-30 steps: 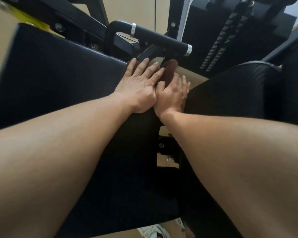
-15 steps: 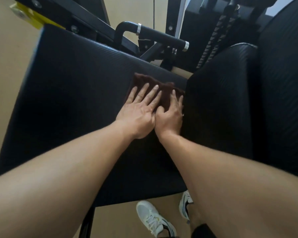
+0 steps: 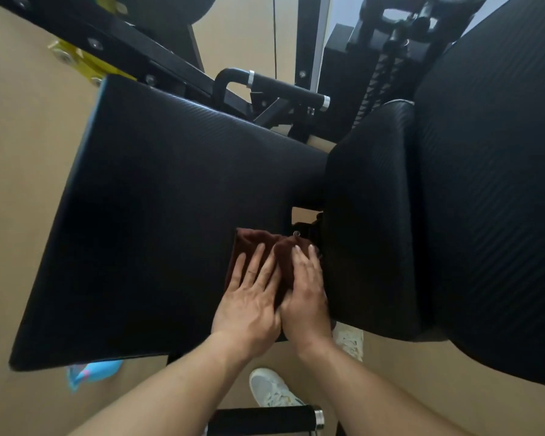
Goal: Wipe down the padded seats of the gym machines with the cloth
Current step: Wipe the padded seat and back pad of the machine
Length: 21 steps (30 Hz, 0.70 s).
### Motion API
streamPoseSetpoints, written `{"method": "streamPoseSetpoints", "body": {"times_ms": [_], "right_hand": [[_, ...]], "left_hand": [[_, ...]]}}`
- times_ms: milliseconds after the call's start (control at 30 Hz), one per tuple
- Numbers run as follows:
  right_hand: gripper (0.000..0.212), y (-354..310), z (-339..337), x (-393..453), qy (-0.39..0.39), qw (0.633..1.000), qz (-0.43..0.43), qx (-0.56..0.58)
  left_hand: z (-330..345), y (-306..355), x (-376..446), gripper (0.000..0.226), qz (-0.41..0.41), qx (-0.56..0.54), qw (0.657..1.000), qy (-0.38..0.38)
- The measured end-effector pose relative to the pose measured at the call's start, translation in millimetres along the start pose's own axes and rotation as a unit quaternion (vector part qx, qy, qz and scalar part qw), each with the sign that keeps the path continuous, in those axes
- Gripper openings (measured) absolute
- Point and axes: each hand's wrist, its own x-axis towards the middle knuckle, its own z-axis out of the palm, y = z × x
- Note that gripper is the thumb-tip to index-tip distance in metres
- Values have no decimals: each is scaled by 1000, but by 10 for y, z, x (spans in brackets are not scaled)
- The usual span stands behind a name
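A dark brown cloth (image 3: pixel 249 243) lies flat on the large black padded seat (image 3: pixel 158 215), near the seat's right edge and towards its near end. My left hand (image 3: pixel 249 297) presses on the cloth with straight, spread fingers. Right beside it and touching it, my right hand (image 3: pixel 306 294) also presses flat on the cloth. Most of the cloth is hidden under both hands.
A second black pad (image 3: pixel 372 221) stands just right of my hands, with a tall black back pad (image 3: pixel 497 184) beyond it. A black handle bar (image 3: pixel 283 88) crosses behind the seat. Another grip (image 3: pixel 265 420) is at the bottom. White shoes (image 3: pixel 271 388) stand on the tan floor.
Both hands have slid the cloth back along the seat's right edge, from its far end to its near end. The view now takes in more of the seat and floor.
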Motion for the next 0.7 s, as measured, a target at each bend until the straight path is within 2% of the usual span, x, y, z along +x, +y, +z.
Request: {"method": "streamPoseSetpoints", "body": {"times_ms": [400,533,700], "right_hand": [[72,-53,-35,-55,-64,993,45,-94],[70,-61,-60,-66,-78,992,42,-90],[79,18,-65,-32,-104,987,10,-121]], "left_hand": [[69,61,-64,78,3,-1,1000,-15],[82,34,-52,84,10,-12,1000,-15],[77,40,-45,85,0,-4,1000,-15]]}}
